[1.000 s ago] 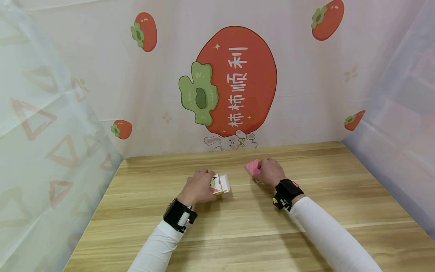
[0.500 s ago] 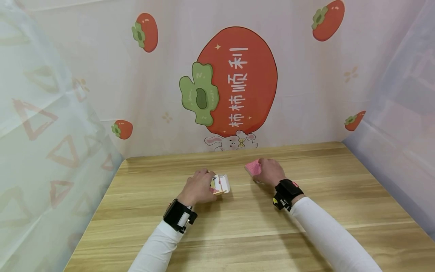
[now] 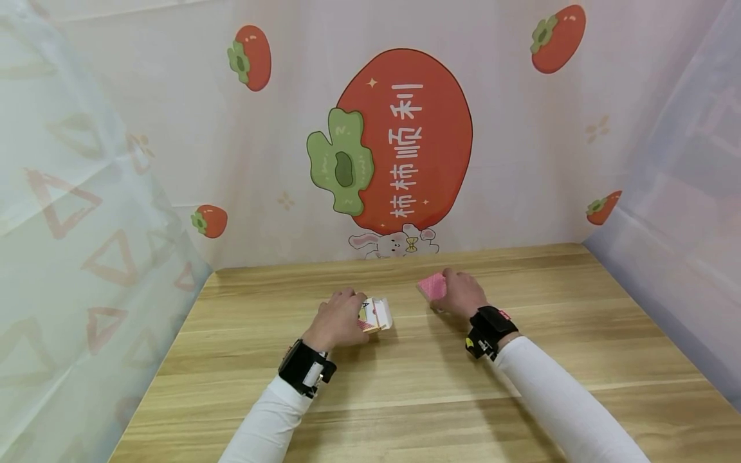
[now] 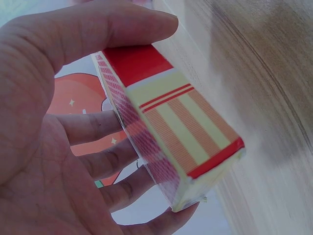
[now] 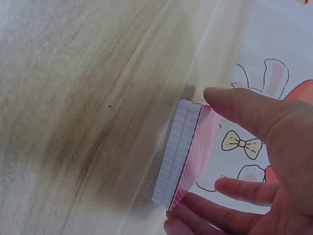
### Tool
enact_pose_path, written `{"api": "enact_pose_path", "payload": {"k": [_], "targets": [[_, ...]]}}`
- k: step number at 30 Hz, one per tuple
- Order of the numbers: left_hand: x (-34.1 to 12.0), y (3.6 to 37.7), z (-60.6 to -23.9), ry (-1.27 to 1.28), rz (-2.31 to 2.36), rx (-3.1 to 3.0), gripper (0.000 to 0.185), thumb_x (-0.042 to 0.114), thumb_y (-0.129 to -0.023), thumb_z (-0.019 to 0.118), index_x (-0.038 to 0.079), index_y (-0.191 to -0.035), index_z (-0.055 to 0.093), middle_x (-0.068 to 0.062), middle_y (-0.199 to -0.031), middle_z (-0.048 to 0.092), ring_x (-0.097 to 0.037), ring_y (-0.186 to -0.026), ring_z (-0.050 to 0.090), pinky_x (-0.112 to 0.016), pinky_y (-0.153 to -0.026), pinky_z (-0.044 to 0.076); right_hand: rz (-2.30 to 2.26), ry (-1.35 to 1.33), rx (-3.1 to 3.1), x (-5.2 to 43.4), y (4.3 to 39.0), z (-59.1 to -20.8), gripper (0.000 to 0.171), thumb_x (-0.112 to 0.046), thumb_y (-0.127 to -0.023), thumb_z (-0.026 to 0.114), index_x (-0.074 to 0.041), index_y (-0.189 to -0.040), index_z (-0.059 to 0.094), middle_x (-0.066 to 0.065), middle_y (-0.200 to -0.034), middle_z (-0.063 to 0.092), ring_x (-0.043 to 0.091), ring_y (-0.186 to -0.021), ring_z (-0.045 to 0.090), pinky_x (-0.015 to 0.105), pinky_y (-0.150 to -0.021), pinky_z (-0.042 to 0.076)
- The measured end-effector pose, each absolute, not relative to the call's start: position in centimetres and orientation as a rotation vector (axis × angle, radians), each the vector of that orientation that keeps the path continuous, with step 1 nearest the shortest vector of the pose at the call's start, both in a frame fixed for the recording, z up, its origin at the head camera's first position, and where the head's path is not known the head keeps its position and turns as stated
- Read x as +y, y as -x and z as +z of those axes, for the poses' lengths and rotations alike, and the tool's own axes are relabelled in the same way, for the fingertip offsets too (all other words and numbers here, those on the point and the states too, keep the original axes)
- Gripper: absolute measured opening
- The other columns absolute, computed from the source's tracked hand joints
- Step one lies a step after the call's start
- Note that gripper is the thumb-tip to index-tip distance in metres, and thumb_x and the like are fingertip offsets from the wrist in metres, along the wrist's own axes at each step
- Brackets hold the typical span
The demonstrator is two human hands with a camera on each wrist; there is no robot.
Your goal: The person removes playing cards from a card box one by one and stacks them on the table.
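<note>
My left hand (image 3: 338, 317) grips a playing-card box (image 3: 375, 314) on the wooden table (image 3: 405, 379), its flap end open toward the right. In the left wrist view the red-and-cream striped card box (image 4: 171, 125) sits between the thumb on top and the fingers (image 4: 105, 164) underneath. My right hand (image 3: 460, 292) holds a deck of red-backed cards (image 3: 431, 286) standing on its edge on the table. The right wrist view shows that deck of cards (image 5: 183, 152) pinched between the thumb above and the fingers below, its white edges facing the camera.
A printed cloth backdrop (image 3: 399, 141) with persimmon pictures stands behind the table. Translucent sheets hang at the left (image 3: 75, 212) and right (image 3: 683, 193) sides. Black wrist straps (image 3: 307, 366) sit on both white-sleeved arms.
</note>
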State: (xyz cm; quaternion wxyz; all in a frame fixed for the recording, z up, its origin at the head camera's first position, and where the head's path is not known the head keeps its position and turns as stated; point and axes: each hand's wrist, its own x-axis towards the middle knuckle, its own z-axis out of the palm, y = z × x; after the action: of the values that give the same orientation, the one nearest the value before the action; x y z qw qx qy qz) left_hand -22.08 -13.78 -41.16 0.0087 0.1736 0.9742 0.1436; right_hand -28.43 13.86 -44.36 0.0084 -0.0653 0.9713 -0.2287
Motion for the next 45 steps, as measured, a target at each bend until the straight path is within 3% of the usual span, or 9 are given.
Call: {"api": "enact_pose_path", "payload": {"k": [7, 12, 17, 23, 39, 45], "targets": [[-13.4, 22.1, -41.1, -0.556, 0.423, 3.045, 0.071, 0.023, -0.067, 0.088, 0.005, -0.131, 0.063, -0.012, -0.117, 0.060, -0.029, -0.103, 0.054, -0.054, -0.082, 0.047, -0.723, 0.270, 3.063, 13.6, 28.0, -43.6, 0.080, -0.039, -0.079, 0.087, 0.006, -0.137, 0.053, 0.027, -0.126, 0.060, 0.042, -0.114, 0.056, 0.054, -0.096, 0.047], [-13.0, 22.2, -40.9, -0.561, 0.432, 3.032, 0.070, 0.021, -0.067, 0.088, 0.005, -0.131, 0.063, -0.012, -0.117, 0.060, -0.029, -0.104, 0.053, -0.054, -0.082, 0.047, -0.840, 0.489, 3.078, 12.0, 27.2, -42.4, 0.063, -0.038, -0.085, 0.082, 0.001, -0.130, 0.062, 0.022, -0.130, 0.063, 0.040, -0.123, 0.055, 0.054, -0.103, 0.044], [-12.6, 22.3, -40.7, -0.565, 0.418, 3.025, 0.071, 0.023, -0.068, 0.088, 0.006, -0.132, 0.063, -0.011, -0.118, 0.060, -0.030, -0.104, 0.054, -0.054, -0.084, 0.046, -1.080, 0.796, 2.941, 9.9, 25.7, -41.0, 0.028, -0.022, -0.090, 0.079, -0.005, -0.111, 0.073, 0.009, -0.107, 0.071, 0.026, -0.099, 0.065, 0.042, -0.085, 0.054], [-12.0, 22.3, -40.5, -0.610, 0.417, 3.040, 0.070, 0.023, -0.068, 0.087, 0.007, -0.132, 0.063, -0.010, -0.119, 0.060, -0.029, -0.106, 0.054, -0.055, -0.084, 0.047, -1.135, 0.957, 2.773, 8.1, 24.5, -40.1, 0.004, -0.009, -0.089, 0.077, -0.008, -0.092, 0.076, -0.005, -0.081, 0.067, 0.011, -0.073, 0.059, 0.027, -0.065, 0.051], [-11.3, 21.9, -40.5, -0.689, 0.435, 3.027, 0.068, 0.022, -0.069, 0.089, 0.007, -0.131, 0.064, -0.010, -0.119, 0.060, -0.030, -0.108, 0.054, -0.059, -0.088, 0.048, -1.185, 0.594, 2.725, 7.7, 24.1, -41.9, 0.017, -0.011, -0.082, 0.084, -0.011, -0.075, 0.068, -0.003, -0.069, 0.063, 0.011, -0.061, 0.054, 0.027, -0.056, 0.044], [-11.4, 21.8, -40.6, -0.685, 0.438, 3.023, 0.068, 0.023, -0.069, 0.089, 0.007, -0.130, 0.064, -0.010, -0.119, 0.060, -0.031, -0.109, 0.054, -0.059, -0.087, 0.048, -1.215, 0.527, 2.676, 7.9, 24.0, -42.1, 0.017, -0.013, -0.082, 0.085, -0.009, -0.077, 0.069, -0.002, -0.070, 0.064, 0.012, -0.061, 0.056, 0.027, -0.057, 0.046]]}}
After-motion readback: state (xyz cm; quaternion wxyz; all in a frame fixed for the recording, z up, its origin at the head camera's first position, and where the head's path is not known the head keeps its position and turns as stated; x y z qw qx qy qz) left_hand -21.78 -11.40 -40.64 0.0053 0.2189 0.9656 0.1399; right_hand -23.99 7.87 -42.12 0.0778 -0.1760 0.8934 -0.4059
